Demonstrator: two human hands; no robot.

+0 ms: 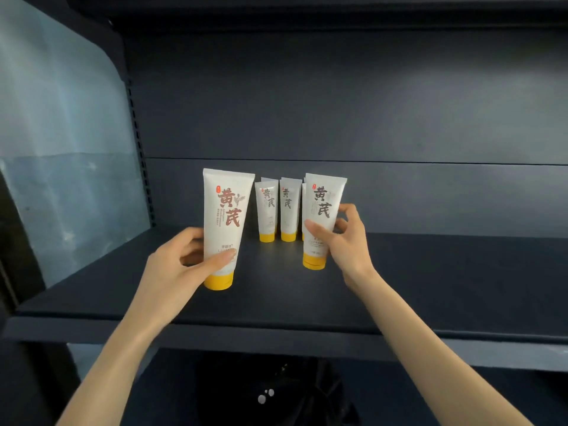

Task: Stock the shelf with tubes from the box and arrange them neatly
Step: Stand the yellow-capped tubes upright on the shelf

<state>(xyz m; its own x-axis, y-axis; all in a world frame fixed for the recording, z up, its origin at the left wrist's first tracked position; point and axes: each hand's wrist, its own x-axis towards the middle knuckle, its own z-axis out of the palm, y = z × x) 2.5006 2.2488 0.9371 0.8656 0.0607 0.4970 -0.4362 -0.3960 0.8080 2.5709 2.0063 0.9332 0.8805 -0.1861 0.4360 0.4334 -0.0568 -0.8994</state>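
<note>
My left hand [184, 259] grips a white tube [226, 210] with a yellow cap and red-brown lettering, upright with its cap down on the dark shelf [276, 296]. My right hand [347, 238] holds a second matching tube [322, 207], also cap down, to the right. Between and behind them stand more of the same tubes: one [266, 207] at the left, one [289, 207] in the middle, and others partly hidden behind them and behind the right-hand tube. The box is out of view.
The shelf's back panel [368, 118] is dark and a translucent side panel [61, 149] closes the left end. The shelf's front lip [276, 336] runs below my forearms. A dark shape with small white spots [267, 395] lies below the shelf.
</note>
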